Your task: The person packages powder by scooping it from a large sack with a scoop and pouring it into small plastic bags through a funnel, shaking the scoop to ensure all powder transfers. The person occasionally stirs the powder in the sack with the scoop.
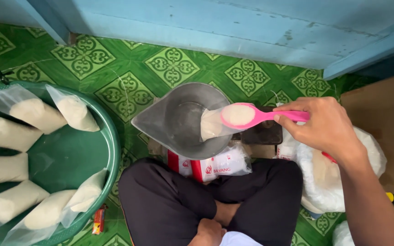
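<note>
A single head-worn camera looks steeply down and slightly forward from close above the seated person's crossed legs. The green tiled floor fills the middle of the frame, and a blue wall runs across the top.

Pink spoon level, heaped with white grains

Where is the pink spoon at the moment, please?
In the head view, the pink spoon is right of centre, held by the right hand, its bowl of white grains over the small clear bag in the grey metal pan.
</note>
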